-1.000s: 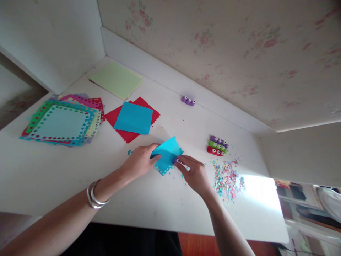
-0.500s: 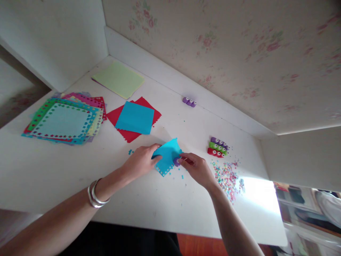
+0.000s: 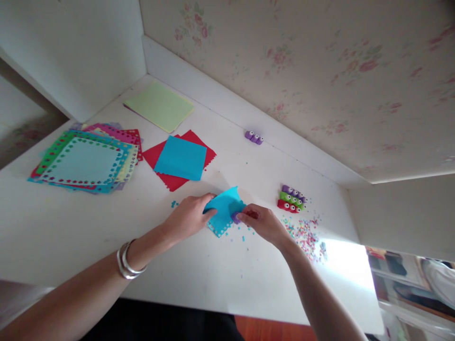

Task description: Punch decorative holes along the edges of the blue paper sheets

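A sheet of blue paper (image 3: 224, 208) is tilted up in front of me, with small holes punched along its lower edge. My left hand (image 3: 192, 213) pinches its left side between thumb and fingers. At the right edge of the sheet, my right hand (image 3: 261, 220) is closed around a small purple craft punch (image 3: 235, 217), which is mostly covered by the fingers. Small blue punched-out bits lie on the table just below the paper.
Left stands a pile of hole-bordered coloured sheets (image 3: 85, 161). Behind are blue and red sheets (image 3: 181, 158) and a pale green stack (image 3: 159, 105). Purple (image 3: 254, 138) and stacked three-colour craft punches (image 3: 292, 199) lie beyond my right hand, near scattered confetti (image 3: 307, 237). A wall bounds the table.
My right hand's fingers have curled tighter over the purple punch, which sits at nearly the same spot on the paper's right edge. The left hand keeps its hold on the sheet.
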`<state>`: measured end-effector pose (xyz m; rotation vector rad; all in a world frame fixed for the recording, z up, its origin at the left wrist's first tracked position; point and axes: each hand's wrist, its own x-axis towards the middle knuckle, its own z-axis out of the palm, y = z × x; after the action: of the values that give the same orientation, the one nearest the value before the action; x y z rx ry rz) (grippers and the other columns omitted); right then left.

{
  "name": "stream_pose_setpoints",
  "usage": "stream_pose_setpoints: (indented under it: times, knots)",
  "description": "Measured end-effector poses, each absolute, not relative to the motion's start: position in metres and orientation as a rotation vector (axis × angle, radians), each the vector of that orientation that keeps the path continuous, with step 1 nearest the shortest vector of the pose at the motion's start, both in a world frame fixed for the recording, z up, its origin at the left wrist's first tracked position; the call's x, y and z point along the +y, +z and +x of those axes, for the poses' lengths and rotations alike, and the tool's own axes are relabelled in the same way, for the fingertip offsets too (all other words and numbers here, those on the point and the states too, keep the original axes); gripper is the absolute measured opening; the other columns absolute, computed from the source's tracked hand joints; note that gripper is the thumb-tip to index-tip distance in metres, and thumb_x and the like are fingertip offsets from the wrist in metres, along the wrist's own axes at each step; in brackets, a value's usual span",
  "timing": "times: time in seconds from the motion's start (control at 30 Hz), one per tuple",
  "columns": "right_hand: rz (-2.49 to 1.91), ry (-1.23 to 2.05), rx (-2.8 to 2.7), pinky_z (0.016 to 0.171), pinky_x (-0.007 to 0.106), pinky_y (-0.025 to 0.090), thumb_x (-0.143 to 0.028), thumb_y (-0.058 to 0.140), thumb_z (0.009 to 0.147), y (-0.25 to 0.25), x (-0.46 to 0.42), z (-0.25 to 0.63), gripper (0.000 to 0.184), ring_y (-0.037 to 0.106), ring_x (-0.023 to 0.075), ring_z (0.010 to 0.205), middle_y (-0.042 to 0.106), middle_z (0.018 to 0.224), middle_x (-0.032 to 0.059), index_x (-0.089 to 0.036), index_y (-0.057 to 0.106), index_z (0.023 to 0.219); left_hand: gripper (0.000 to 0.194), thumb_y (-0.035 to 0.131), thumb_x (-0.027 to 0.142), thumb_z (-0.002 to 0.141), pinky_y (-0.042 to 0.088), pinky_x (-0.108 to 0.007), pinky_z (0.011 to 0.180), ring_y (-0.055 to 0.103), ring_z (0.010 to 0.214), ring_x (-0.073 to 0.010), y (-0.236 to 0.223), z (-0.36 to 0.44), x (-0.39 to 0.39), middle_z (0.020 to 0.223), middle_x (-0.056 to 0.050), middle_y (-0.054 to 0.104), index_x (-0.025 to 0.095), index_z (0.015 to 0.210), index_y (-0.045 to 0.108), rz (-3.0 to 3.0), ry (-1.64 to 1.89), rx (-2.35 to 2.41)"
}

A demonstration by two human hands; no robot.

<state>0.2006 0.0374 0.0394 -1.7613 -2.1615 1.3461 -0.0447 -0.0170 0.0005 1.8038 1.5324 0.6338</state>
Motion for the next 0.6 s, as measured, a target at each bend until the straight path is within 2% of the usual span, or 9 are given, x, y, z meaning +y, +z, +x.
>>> stream_pose_setpoints:
  times: [0.17,0.23,0.33,0.47,0.6]
  knots:
    - [-1.957,1.41,-2.194,0.039,0.027,0.016,-0.056,0.063,0.081,0.045,0.042,0.196,0.051,0.023,0.0075,0.039,0.032,0.04,-0.0055,-0.021,0.054,0.045,0.027,0.056,0.035,0.094,0.048,-0.029,0.066,0.072,0.081,-0.0244,0.004,-0.045,-0.016,0.094,-0.007,0.076,0.019,0.115,0.062,1.794,0.614,1.534]
    - [-1.997,1.419,-2.226,0.04,0.028,0.014,-0.056,0.063,0.081,0.048,0.044,0.192,0.055,0.02,0.007,0.04,0.026,0.041,-0.0062,-0.021,0.046,0.041,0.028,0.056,0.035,0.094,0.048,-0.028,0.066,0.072,0.08,-0.0238,0.004,-0.045,-0.015,0.094,-0.007,0.076,0.019,0.116,0.062,1.791,0.604,1.531]
    - [-2.056,1.346,-2.328,0.042,0.028,0.015,-0.052,0.061,0.081,0.051,0.048,0.185,0.055,0.02,0.0068,0.042,0.021,0.042,-0.0069,-0.02,0.042,0.042,0.03,0.056,0.036,0.094,0.049,-0.029,0.068,0.072,0.081,-0.0239,0.005,-0.045,-0.014,0.094,-0.007,0.076,0.018,0.117,0.062,1.793,0.58,1.537]
    - [-2.063,1.324,-2.405,0.044,0.027,0.02,-0.051,0.06,0.081,0.054,0.051,0.183,0.051,0.025,0.0068,0.043,0.027,0.042,-0.0066,-0.019,0.045,0.044,0.031,0.056,0.036,0.094,0.048,-0.03,0.071,0.072,0.086,-0.0251,0.005,-0.044,-0.013,0.099,-0.007,0.076,0.02,0.119,0.061,1.793,0.537,1.572]
    - [-2.045,1.427,-2.361,0.046,0.026,0.029,-0.054,0.06,0.081,0.056,0.053,0.187,0.048,0.04,0.0082,0.044,0.048,0.045,-0.0026,-0.018,0.055,0.05,0.028,0.056,0.036,0.093,0.048,-0.03,0.071,0.071,0.088,-0.0257,0.004,-0.044,-0.014,0.099,-0.006,0.075,0.022,0.116,0.061,1.803,0.516,1.591]
